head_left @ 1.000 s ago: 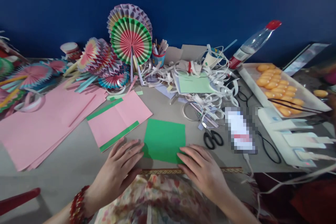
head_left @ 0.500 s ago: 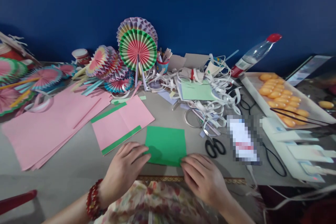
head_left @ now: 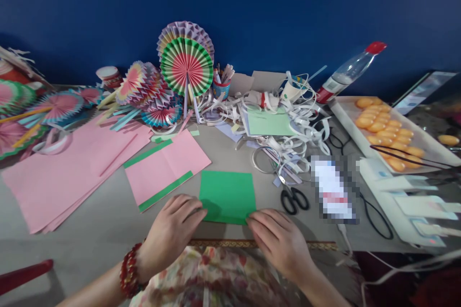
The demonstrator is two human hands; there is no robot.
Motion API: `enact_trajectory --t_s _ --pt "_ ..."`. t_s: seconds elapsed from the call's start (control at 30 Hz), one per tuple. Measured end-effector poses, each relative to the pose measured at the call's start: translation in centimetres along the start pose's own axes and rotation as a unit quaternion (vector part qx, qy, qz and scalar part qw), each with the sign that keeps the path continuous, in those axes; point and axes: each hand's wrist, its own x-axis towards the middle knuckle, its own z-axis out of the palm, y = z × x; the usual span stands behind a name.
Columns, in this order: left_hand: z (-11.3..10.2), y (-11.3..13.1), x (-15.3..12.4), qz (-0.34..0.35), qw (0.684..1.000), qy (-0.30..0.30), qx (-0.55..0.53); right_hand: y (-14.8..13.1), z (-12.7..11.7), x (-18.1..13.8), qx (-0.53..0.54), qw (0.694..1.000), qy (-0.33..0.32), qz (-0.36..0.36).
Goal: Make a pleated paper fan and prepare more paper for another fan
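A folded green paper sheet (head_left: 227, 194) lies flat on the grey table (head_left: 108, 220) right in front of me. My left hand (head_left: 172, 232) presses its near left corner with curled fingers. My right hand (head_left: 279, 242) presses the near right corner in the same way. Neither hand lifts the paper off the table.
Pink sheets (head_left: 72, 172) with green strips (head_left: 163, 192) lie to the left. Paper fans (head_left: 186, 60) stand at the back, beside a heap of white strips (head_left: 288, 124). Black scissors (head_left: 294, 199), a plastic bottle (head_left: 351, 72), an orange-filled tray (head_left: 382, 127) and white boxes (head_left: 406, 201) are on the right.
Both hands slid a little nearer each other along the paper's near edge and their fingers curled. The green paper now looks shorter front to back.
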Motion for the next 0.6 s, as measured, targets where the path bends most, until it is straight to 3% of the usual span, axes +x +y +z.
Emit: enact_trajectory --t_s 0.17,0.27,0.33,0.4,0.47,0.53,0.6 --pt "-0.2 -0.2 -0.3 -0.035 0.999 0.022 -0.021 0.1 -0.1 -0.5 0.027 0.999 0.028 0.029" --pt "-0.6 0.1 -0.4 -0.078 0.989 0.110 -0.060 -0.1 -0.5 -0.2 0.104 0.981 0.103 0.129" --pt "-0.8 0.8 0.0 -0.069 0.984 0.136 -0.092 -0.8 -0.7 0.3 0.185 0.943 0.156 0.228" --pt "-0.7 1.8 0.8 -0.026 0.989 0.109 -0.101 -1.9 -0.4 1.0 0.271 0.893 0.178 0.314" --pt "-0.3 2.9 2.0 0.017 0.993 0.067 -0.095 -3.2 0.5 1.4 0.339 0.856 0.164 0.355" --pt "0.2 3.8 3.1 0.022 0.994 0.047 -0.096 -4.4 1.7 1.4 0.362 0.853 0.131 0.352" --pt "0.7 4.3 3.8 0.002 0.994 0.044 -0.097 -5.1 2.8 1.1 0.346 0.872 0.096 0.334"
